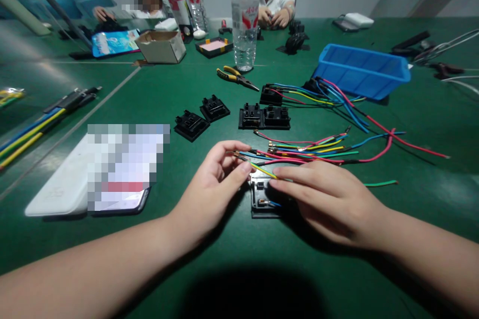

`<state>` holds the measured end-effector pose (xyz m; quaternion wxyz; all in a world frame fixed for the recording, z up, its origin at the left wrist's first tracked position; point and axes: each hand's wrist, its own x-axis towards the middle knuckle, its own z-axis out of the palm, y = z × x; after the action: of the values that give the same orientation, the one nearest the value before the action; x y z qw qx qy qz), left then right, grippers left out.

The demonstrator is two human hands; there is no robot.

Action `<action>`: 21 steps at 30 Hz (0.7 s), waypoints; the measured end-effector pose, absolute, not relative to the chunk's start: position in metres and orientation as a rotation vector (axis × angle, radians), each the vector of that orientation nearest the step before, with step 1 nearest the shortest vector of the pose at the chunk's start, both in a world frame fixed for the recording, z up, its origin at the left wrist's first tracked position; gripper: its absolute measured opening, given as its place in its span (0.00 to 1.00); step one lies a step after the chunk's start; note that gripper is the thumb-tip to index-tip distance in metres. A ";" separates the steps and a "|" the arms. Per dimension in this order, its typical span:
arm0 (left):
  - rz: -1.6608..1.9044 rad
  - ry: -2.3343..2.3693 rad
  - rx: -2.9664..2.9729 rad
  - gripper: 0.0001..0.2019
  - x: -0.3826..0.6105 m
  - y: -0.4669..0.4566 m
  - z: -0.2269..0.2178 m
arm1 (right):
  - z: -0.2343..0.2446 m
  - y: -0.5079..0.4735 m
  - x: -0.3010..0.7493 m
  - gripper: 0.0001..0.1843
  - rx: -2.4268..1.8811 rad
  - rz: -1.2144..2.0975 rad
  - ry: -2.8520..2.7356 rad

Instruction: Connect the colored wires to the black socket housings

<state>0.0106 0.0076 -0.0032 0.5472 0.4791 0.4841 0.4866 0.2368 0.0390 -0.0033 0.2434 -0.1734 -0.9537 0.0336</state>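
My left hand (pixel 204 189) pinches the terminal end of a yellow-green wire (pixel 264 170) between thumb and fingers. A little further along, the fingertips of my right hand (pixel 337 202) close on that same wire. Below both hands a black plastic socket module (pixel 257 212) lies on the table, partly covered by the right hand. A blue wire with a metal terminal (pixel 265 202) is seated in it. Just beyond my fingers spreads a bunch of red, blue, yellow and green wires (pixel 318 155). The right hand's lower fingers are in shadow.
Several black modules (pixel 192 124) sit further off, near yellow-handled pliers (pixel 235 77). A blue bin (pixel 366 72) stands at back right, a water bottle (pixel 245 25) at centre. Phones (pixel 60 179) lie to the left. Two people sit across the green table (pixel 130 269).
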 end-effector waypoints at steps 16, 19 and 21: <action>1.035 1.302 1.358 0.07 0.007 0.007 -0.001 | -0.007 0.041 0.237 0.23 -0.698 0.210 -2.407; 1.014 1.306 1.413 0.06 0.007 0.006 -0.002 | -0.007 0.040 0.238 0.22 -0.653 0.173 -2.444; 1.001 1.290 1.458 0.05 0.006 0.006 -0.003 | -0.007 0.039 0.238 0.21 -0.642 0.167 -2.475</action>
<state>0.0065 0.0060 -0.0028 0.4586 0.5919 0.5236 0.4065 0.2385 0.0393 -0.0073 0.2857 -0.2403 -0.9256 0.0626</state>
